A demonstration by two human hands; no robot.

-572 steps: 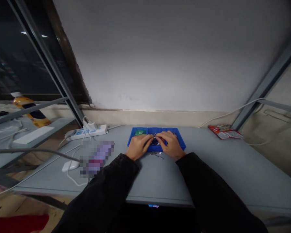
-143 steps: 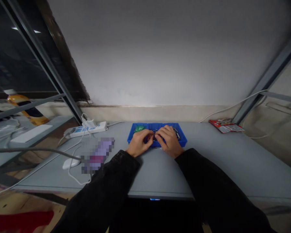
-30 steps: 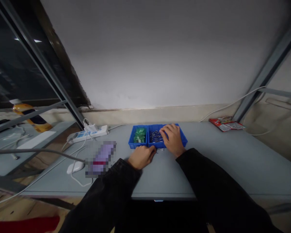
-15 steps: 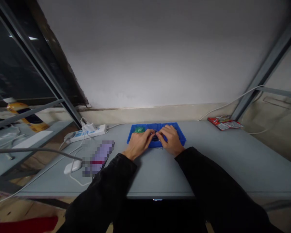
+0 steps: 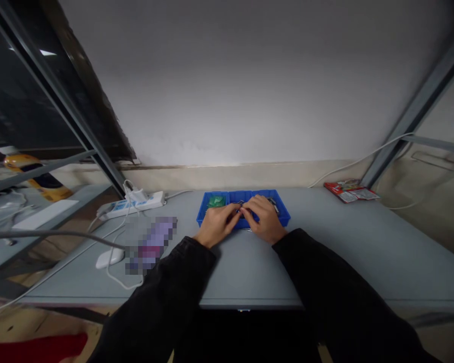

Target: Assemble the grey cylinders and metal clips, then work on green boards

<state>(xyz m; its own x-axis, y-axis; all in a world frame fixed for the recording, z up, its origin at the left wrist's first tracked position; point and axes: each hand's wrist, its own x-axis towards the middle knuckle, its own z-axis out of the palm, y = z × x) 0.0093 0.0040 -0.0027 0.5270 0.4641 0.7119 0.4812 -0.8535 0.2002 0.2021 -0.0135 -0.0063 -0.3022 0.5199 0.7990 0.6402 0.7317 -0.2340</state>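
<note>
Three blue trays (image 5: 202,214) stand side by side on the desk, in front of the wall. A green packet (image 5: 216,201) lies in the left one. Dark and shiny small pieces (image 5: 273,203) show in the right one, partly behind my hand. My left hand (image 5: 218,223) is over the left and middle trays, thumb and fingers pinched together. My right hand (image 5: 264,218) is over the middle and right trays, pinched too, its fingertips meeting the left ones. Whatever sits between the fingertips is too small to make out. A thin metal piece (image 5: 245,230) lies at the trays' front edge.
Left on the desk are a power strip (image 5: 136,206) with a plug, a white charger (image 5: 109,257) with cables, and a blurred-out purple phone-like object (image 5: 157,239). A red snack packet (image 5: 350,191) lies at the right. A yellow bottle (image 5: 41,177) leans on the neighbouring surface.
Both hands stay together over the trays with only small finger shifts. More of the right tray's contents now shows. The view has turned slightly.
</note>
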